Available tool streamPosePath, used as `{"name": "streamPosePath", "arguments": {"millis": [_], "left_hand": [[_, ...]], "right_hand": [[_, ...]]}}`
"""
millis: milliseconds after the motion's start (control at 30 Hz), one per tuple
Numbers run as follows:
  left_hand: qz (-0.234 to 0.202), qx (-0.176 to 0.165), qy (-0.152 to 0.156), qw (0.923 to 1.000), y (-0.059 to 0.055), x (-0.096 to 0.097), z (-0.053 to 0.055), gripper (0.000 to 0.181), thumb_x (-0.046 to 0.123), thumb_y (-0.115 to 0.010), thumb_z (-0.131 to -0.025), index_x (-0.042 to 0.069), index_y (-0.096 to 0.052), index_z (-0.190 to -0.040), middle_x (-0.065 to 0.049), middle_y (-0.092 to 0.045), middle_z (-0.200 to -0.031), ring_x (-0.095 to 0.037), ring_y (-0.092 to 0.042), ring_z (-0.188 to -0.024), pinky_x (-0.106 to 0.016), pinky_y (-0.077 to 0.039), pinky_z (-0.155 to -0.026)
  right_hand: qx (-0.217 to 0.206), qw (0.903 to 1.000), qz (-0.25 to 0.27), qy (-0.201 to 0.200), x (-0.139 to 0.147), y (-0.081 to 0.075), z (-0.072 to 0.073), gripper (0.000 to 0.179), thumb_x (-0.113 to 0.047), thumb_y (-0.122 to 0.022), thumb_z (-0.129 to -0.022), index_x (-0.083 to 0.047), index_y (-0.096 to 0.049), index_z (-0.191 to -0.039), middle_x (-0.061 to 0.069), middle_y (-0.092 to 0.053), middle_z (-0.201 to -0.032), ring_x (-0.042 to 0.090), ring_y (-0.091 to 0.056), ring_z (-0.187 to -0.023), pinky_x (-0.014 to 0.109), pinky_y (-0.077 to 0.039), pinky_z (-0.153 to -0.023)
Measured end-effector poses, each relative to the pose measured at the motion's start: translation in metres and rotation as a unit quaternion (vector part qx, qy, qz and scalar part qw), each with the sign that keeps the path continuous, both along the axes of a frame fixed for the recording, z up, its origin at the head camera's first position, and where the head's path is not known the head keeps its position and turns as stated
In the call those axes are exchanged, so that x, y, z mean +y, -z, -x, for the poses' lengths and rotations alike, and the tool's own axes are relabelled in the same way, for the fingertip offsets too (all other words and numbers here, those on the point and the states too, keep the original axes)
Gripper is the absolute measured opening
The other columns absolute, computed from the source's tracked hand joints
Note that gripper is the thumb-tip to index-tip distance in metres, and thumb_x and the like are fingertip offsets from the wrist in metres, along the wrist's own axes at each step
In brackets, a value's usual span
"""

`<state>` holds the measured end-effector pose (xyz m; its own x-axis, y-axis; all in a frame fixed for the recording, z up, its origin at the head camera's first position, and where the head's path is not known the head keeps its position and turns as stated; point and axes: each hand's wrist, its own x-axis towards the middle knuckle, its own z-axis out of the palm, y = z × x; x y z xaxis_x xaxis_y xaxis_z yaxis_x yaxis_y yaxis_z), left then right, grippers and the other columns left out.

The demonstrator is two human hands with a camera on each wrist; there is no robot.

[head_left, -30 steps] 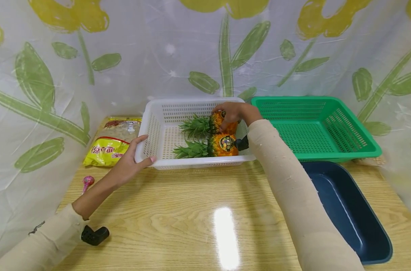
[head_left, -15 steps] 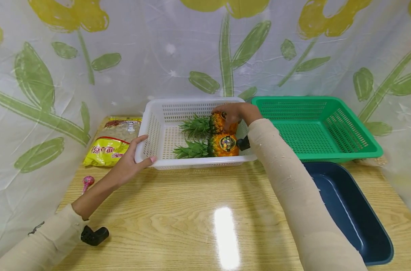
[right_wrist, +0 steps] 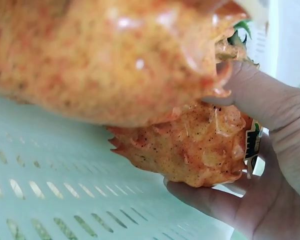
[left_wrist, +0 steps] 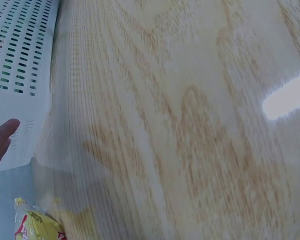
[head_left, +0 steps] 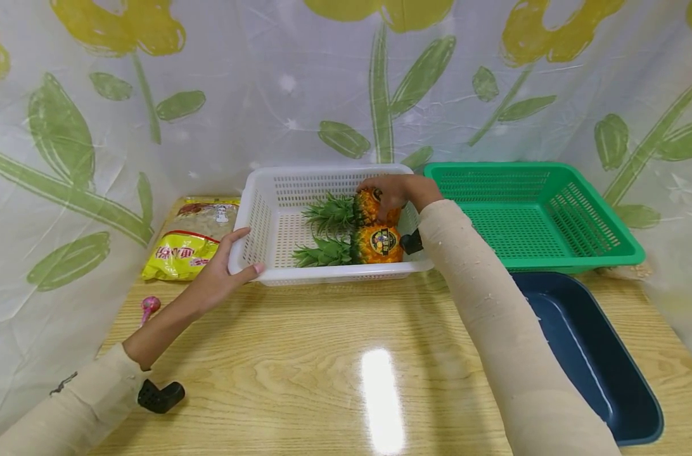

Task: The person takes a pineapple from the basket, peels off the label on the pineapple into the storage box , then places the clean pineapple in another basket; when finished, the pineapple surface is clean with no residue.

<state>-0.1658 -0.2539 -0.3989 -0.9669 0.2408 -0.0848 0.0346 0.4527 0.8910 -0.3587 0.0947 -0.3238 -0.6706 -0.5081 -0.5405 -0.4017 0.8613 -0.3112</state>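
- With the left hand (head_left: 218,272), we hold the near left corner of the white basket (head_left: 334,273): the fingers lie bent along its left end and the thumb rests on the front rim. We judge that a firm but light hold is best here, so the basket does not slide.
- In the right part of this basket, two pineapples lie side by side, crowns toward the left. The near pineapple (head_left: 369,250) we should not drag along.
- With the right hand (head_left: 396,189), we grip the far pineapple (head_left: 370,204), the thumb and fingers curled around its body. For a safe hold, we should grasp the firm body, not the leaves.
- In the left wrist view, we see only a small part of the left hand beside the basket wall, so we cannot tell its hold there; the head view shows it.
- In the right wrist view, we find the thumb on one side of the fruit and a finger on the opposite side; the head view partly hides this, but it shows both leafy crowns fully.
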Motion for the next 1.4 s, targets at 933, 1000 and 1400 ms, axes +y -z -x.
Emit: {"name": "streamPosePath", "arguments": {"millis": [933, 1000, 1400], "left_hand": [[0.010, 0.004, -0.001, 0.9999, 0.000, 0.000, -0.001, 0.084, 0.033, -0.061, -0.101, 0.021, -0.004, -0.161, -0.026, -0.028, -0.156, -0.042, -0.045, -0.136, -0.038, -0.049, -0.097], [0.010, 0.003, -0.001, 0.9999, -0.001, 0.000, -0.002, 0.084, 0.033, -0.061, -0.101, 0.021, -0.004, -0.161, -0.026, -0.027, -0.156, -0.043, -0.045, -0.135, -0.038, -0.049, -0.097], [0.005, -0.001, -0.003, 1.0000, 0.000, 0.000, -0.001, 0.084, 0.033, -0.061, -0.101, 0.021, -0.005, -0.161, -0.027, -0.031, -0.153, -0.041, -0.047, -0.132, -0.022, -0.049, -0.088]], "right_hand": [[0.054, 0.9959, 0.072, -0.013, 0.015, -0.006, 0.001, 0.074, -0.016, -0.076, -0.090, -0.020, -0.034, -0.150, 0.012, -0.026, -0.162, 0.034, -0.033, -0.144, 0.053, -0.041, -0.109], [0.058, 0.9951, 0.079, -0.016, 0.015, -0.009, 0.000, 0.074, -0.015, -0.076, -0.089, -0.019, -0.034, -0.150, 0.013, -0.026, -0.162, 0.035, -0.032, -0.145, 0.053, -0.040, -0.109], [0.068, 0.9914, 0.107, -0.033, 0.018, -0.037, -0.011, 0.077, -0.017, -0.079, -0.087, -0.016, -0.032, -0.149, 0.013, -0.025, -0.162, 0.034, -0.031, -0.146, 0.051, -0.041, -0.109]]}}
